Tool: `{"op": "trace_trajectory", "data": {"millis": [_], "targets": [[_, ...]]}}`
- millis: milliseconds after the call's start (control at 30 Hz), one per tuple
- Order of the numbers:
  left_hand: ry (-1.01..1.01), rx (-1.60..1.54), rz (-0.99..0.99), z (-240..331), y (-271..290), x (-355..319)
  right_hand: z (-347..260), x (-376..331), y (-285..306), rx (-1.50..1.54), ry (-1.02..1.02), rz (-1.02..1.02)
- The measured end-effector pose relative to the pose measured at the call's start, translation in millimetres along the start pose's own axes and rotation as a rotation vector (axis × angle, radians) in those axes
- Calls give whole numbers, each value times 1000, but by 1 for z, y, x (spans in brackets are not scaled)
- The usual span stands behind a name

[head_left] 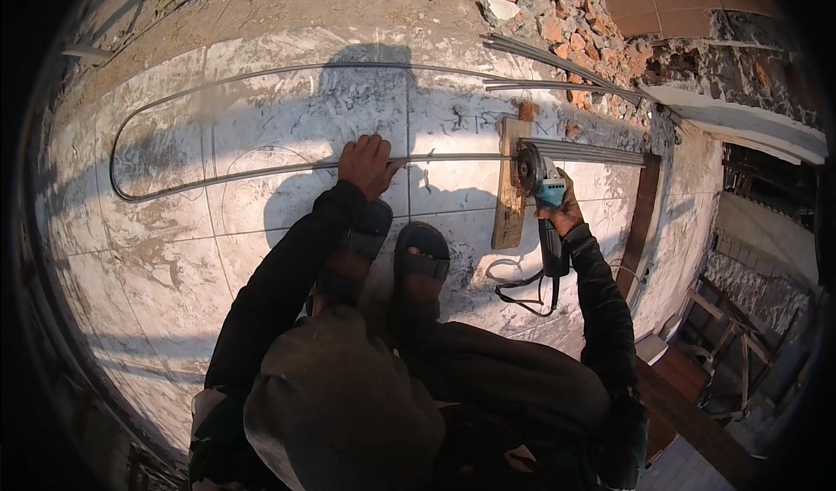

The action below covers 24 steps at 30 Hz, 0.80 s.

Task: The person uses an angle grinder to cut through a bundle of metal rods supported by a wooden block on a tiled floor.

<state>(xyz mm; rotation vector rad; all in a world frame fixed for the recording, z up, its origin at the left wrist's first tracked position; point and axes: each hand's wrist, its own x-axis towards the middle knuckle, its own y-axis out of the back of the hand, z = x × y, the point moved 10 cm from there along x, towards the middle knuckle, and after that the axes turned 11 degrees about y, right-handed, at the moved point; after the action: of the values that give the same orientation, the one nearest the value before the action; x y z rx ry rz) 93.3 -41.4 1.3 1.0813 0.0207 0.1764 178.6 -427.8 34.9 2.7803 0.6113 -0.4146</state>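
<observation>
My left hand (367, 165) is closed around a long thin steel bar (270, 169) lying along the tiled floor. At the far left the bar bends back on itself in a U shape. My right hand (564, 207) grips a teal and black angle grinder (549, 192), its cord (529, 297) looping on the floor. Its disc (528, 168) is over a wooden board (508, 208), where the bar crosses. Whether the disc touches the bar, I cannot tell.
More steel bars (592, 152) lie right of the board, and others (566, 66) rest farther back beside broken brick rubble (557, 12). My sandalled feet (421, 251) are just behind the bar. Wooden debris (736, 343) is at the right.
</observation>
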Motion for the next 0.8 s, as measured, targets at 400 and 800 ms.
{"op": "trace_trajectory", "data": {"millis": [400, 800], "targets": [[8, 10, -11, -2, -5, -1, -3, 18, 3, -63, 28, -11], [14, 40, 25, -1, -3, -1, -1, 24, 1, -17, 12, -26]]}}
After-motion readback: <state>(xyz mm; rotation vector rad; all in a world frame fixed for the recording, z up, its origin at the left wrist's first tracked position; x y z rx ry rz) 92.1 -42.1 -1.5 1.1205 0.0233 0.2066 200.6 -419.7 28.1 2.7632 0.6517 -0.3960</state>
